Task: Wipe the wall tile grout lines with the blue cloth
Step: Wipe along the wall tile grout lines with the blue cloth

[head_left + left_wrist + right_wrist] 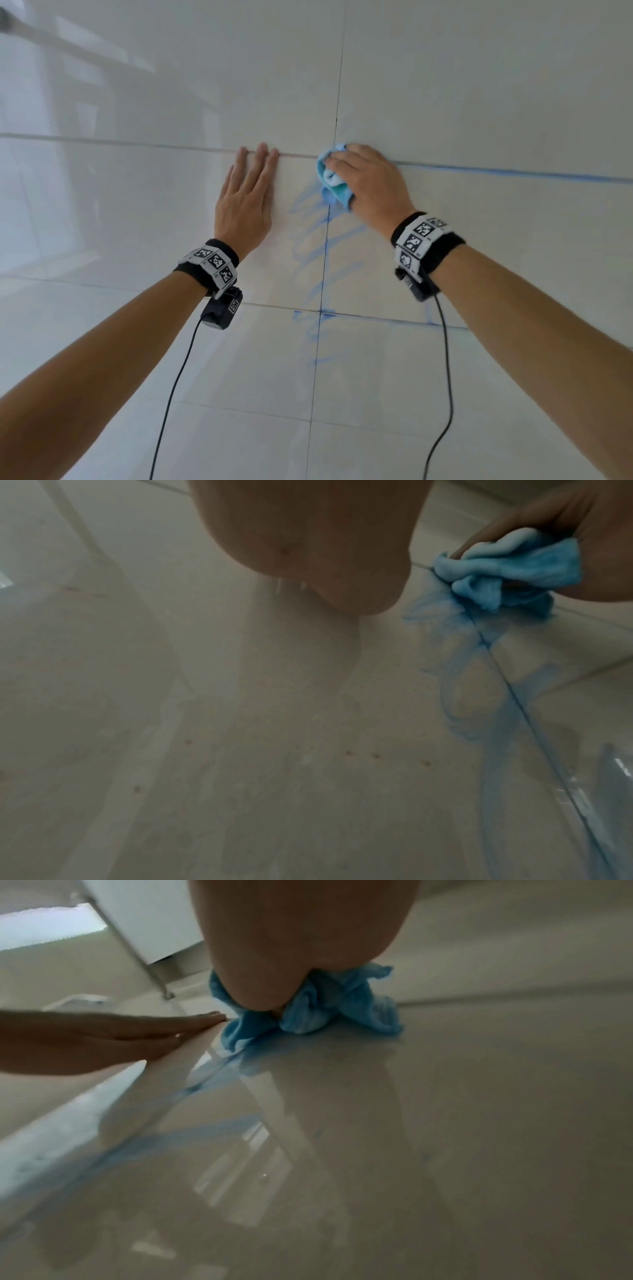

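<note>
Head view: my right hand [368,181] grips the blue cloth [334,180] at the grout crossing [335,158], left hand [247,198] flat on the wall tile [137,212].

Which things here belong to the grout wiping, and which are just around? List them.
Job:
- blue cloth, bunched in the right hand
- grout lines with blue smears
- left hand, flat on the wall tile

Just around:
- wrist bands
- cables

Head view: faced wall [479,85] from arm's reach. 2 wrist views: skimmed close along tiles, sharing blue cloth [507,569].
</note>
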`<state>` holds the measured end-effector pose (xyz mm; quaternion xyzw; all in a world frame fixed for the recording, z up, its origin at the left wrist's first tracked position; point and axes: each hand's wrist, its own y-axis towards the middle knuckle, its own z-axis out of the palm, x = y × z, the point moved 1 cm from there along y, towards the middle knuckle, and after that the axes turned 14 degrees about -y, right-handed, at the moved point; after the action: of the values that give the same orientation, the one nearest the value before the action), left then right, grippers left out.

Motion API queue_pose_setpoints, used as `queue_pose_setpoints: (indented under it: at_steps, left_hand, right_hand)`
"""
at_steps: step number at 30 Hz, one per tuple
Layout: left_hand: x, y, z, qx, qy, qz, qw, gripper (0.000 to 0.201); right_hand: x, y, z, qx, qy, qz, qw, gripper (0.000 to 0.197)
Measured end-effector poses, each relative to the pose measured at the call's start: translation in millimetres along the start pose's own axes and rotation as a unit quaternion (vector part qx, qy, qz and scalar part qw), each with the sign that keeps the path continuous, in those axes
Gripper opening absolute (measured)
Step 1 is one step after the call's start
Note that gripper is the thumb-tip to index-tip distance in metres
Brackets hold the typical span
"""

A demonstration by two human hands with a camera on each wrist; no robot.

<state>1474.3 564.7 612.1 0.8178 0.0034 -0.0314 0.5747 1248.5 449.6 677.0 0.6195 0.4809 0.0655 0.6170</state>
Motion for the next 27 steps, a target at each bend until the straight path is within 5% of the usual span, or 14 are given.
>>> queue_pose_setpoints:
  at_steps: [5, 10, 14, 18, 23, 27]
  left_hand:
    - [-4.6, -3.8, 0.5, 0.018, -0.007, -0.015, 1.000, 0.060]
    - [-4.9, -18.3, -1.2, 0.052, -0.010, -0.020, 0.998, 0.069]
    - [4.0, -18.0, -16.6, 0.072, -0.029, 0.004, 0.997, 0.076]
    - [7.5, -15.3, -32.1, 0.146, -0.013, -0.002, 0.989, 0.110]
    - [3.9, -12.4, -41.4, 0.230, 0.031, -0.024, 0.972, 0.163]
    - [3.3, -14.5, -37.6, 0.218, 0.040, -0.036, 0.974, 0.170]
  right_hand:
    - [14.5, -4.0, -0.6, 0.010, 0.033, 0.070, 0.997, 0.035]
    - [24.9, -28.0, 4.2, 0.043, 0.013, -0.078, 0.996, 0.036]
    - [1.3, -3.5, -5.6, 0.010, 0.003, 0.030, 1.000, 0.034]
    - [23.8, -17.9, 4.7, -0.010, 0.024, 0.061, 0.998, 0.034]
    - [46.7, -42.4, 21.3, 0.041, 0.012, -0.113, 0.993, 0.035]
    - [15.1, 5.2, 3.4, -0.014, 0.017, 0.026, 0.999, 0.031]
